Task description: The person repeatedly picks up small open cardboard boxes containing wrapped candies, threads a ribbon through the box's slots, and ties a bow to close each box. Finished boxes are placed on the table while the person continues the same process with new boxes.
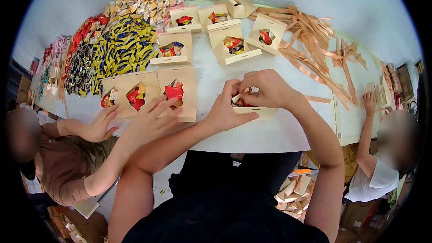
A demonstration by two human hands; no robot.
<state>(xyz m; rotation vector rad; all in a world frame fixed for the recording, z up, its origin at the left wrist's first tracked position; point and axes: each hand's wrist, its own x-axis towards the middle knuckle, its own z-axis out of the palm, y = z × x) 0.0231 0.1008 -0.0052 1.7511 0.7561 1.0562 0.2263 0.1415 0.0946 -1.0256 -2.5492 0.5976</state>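
Observation:
A small cream cardboard gift box stands open near the table's front edge, with red-wrapped sweets showing inside. My left hand is closed round its left side, the thumb lying along the front. From above, my right hand pinches at the top of the box; its fingertips meet those of the left and partly hide what they grip. Just left of my hands, three filled open boxes stand in a row, where a co-worker's hands reach over them.
More filled cream boxes sit farther back. Piles of wrapped sweets cover the left of the table. Peach ribbons lie at the right. A second co-worker's hand is at the far right. Below the table is a heap of folded boxes.

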